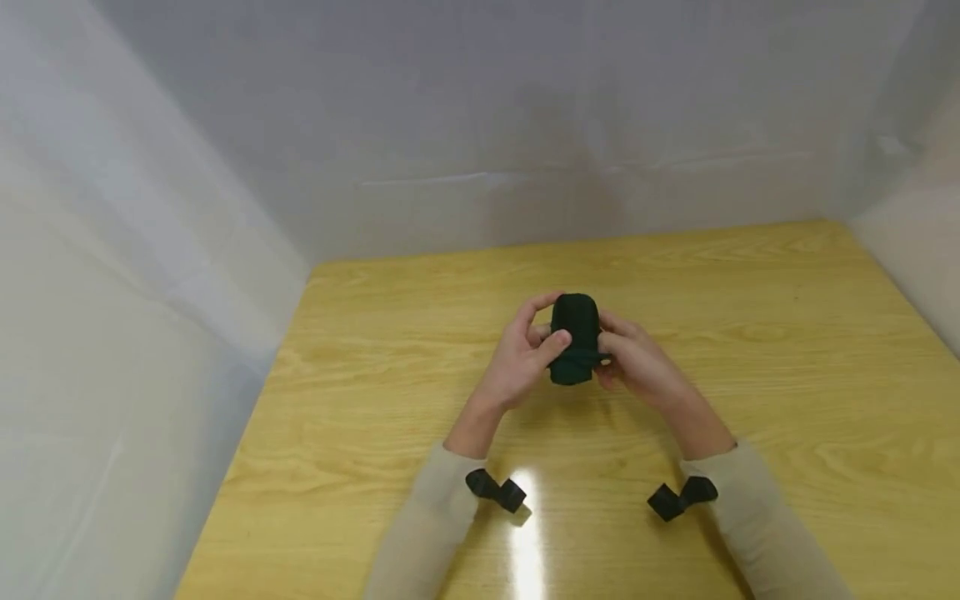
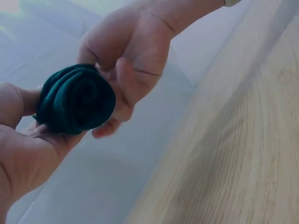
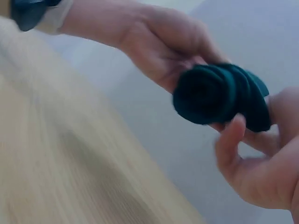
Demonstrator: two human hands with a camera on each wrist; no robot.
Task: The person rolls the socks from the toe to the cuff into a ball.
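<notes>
A tightly rolled dark green cloth point(image 1: 575, 337) is held between both hands a little above the middle of the wooden table point(image 1: 787, 350). My left hand point(image 1: 525, 354) grips its left side, thumb across the front and fingers curled over the top. My right hand point(image 1: 633, 354) pinches the right side near a loose edge of the cloth. The left wrist view shows the spiral end of the roll point(image 2: 74, 100) between my left palm point(image 2: 23, 154) and my right hand point(image 2: 135, 60). From the right wrist, the roll point(image 3: 219, 93) lies between my right hand point(image 3: 261, 172) and my left hand point(image 3: 168, 46).
White walls point(image 1: 150, 275) close the table in on the left, back and right. Each beige-sleeved forearm carries a black strap, one on the left point(image 1: 495, 490) and one on the right point(image 1: 681, 498). A bright glare patch point(image 1: 525, 533) lies on the near table surface.
</notes>
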